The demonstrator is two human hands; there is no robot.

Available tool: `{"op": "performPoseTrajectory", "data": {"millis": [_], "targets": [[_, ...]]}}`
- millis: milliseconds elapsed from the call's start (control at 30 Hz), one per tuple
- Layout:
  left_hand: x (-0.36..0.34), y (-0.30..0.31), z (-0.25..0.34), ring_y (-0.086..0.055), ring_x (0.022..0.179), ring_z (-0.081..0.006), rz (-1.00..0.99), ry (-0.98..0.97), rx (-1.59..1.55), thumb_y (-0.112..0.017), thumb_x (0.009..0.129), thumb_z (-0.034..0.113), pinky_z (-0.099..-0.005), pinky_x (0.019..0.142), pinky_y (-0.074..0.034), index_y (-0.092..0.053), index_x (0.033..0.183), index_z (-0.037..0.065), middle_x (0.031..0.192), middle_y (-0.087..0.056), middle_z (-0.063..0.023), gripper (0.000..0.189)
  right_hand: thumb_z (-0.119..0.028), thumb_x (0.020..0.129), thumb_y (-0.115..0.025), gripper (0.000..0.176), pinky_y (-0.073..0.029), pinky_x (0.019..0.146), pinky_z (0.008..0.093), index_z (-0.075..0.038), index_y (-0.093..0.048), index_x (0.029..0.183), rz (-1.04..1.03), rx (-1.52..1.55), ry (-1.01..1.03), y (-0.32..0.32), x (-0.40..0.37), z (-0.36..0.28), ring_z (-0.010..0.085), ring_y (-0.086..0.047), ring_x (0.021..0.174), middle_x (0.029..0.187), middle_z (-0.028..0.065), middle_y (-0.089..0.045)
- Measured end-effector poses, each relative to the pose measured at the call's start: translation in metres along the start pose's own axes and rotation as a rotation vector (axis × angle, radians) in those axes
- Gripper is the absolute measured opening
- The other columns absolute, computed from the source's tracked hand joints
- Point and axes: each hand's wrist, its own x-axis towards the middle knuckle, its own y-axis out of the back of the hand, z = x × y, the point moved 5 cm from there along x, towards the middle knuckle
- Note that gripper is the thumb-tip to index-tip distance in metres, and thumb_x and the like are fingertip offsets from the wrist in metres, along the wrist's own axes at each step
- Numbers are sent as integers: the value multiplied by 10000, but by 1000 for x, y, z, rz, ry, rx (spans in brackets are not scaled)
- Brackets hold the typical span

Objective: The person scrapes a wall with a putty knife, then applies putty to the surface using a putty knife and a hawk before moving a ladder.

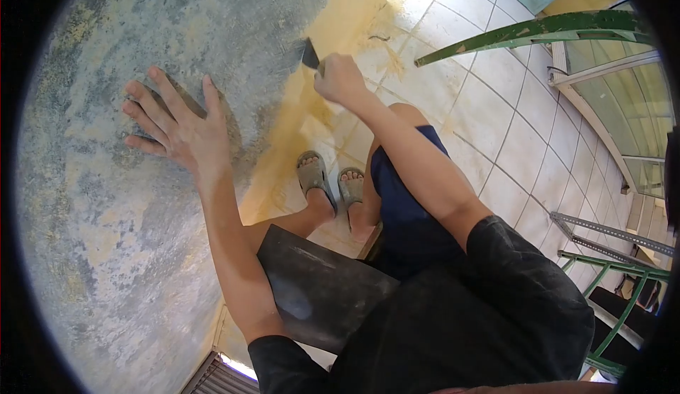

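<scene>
My left hand (188, 128) lies flat with fingers spread against the mottled grey-blue wall (106, 203), holding nothing. In my right hand (341, 79), the fingers are wrapped round a scraper (310, 55), whose handle is hidden in the fist. Its dark flat blade meets the wall, or comes very close to it, where the grey surface borders a yellow painted strip (347, 15). Patches of worn yellow and whitish coating show across the wall. Yellowish dust (388, 64) is scattered on the floor near the blade.
Pale floor tiles (496, 121) spread to the right. A chipped green curved bar (524, 31) reaches in from the upper right, near a framed glass panel (623, 86). Green metal framework (627, 316) stands lower right. A dark board (319, 288) is beside my lap; my sandalled feet (315, 174) are below.
</scene>
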Motion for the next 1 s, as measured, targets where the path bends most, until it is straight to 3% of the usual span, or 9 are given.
{"op": "performPoseTrajectory", "data": {"millis": [100,167,300,400,433,533,867,1000], "targets": [[-1,-5,-2,-13,1555,-294,7,-12,37,-638,922,541,-594,1190,73,-292,1589,225,1680,-129,-89,815,-101,732,-616,188,-559,700,514,77,-671,761,-41,43,96,1,-13,-5,488,-667,757,790,331,-656],[-2,-2,0,-12,1555,-298,12,-20,4,-643,915,549,-604,1185,78,-294,1588,224,1679,-128,-97,825,-115,731,-628,188,-556,693,517,66,-673,757,37,1,87,-6,3,16,478,-666,756,775,324,-650],[0,-4,-1,-11,1554,-305,9,2,11,-648,911,549,-609,1182,84,-298,1587,222,1678,-128,-104,829,-119,718,-629,184,-552,695,515,60,-662,690,77,75,155,8,-21,-3,479,-660,725,725,315,-638],[-4,-3,4,-8,1554,-311,-5,1,22,-646,915,539,-619,1177,87,-299,1586,224,1678,-124,-109,818,-110,717,-628,173,-550,703,517,57,-656,684,68,41,111,4,-5,10,480,-661,737,736,315,-641],[-5,-1,4,-6,1553,-312,-11,1,20,-648,913,540,-622,1177,83,-299,1586,228,1678,-122,-111,820,-137,776,-642,193,-535,682,497,32,-662,684,10,-4,47,3,7,18,459,-648,703,692,283,-623],[0,-3,1,-11,1552,-315,16,-10,20,-652,909,546,-629,1176,76,-294,1587,236,1677,-122,-114,828,-121,777,-629,191,-531,678,499,42,-654,682,110,1,163,-1,-8,8,464,-644,704,696,289,-619],[-1,-2,3,-49,1547,-340,24,-25,26,-664,900,553,-649,1169,62,-304,1584,236,1672,-146,-117,835,-91,721,-618,159,-550,715,514,63,-658,716,-26,1,157,10,-12,-4,482,-666,757,751,333,-640],[1,0,4,-47,1547,-340,35,-21,22,-661,902,552,-646,1170,57,-308,1582,234,1671,-146,-119,829,-99,762,-603,180,-521,661,508,46,-644,664,66,-32,142,11,-13,-1,468,-639,694,699,298,-616]]}}
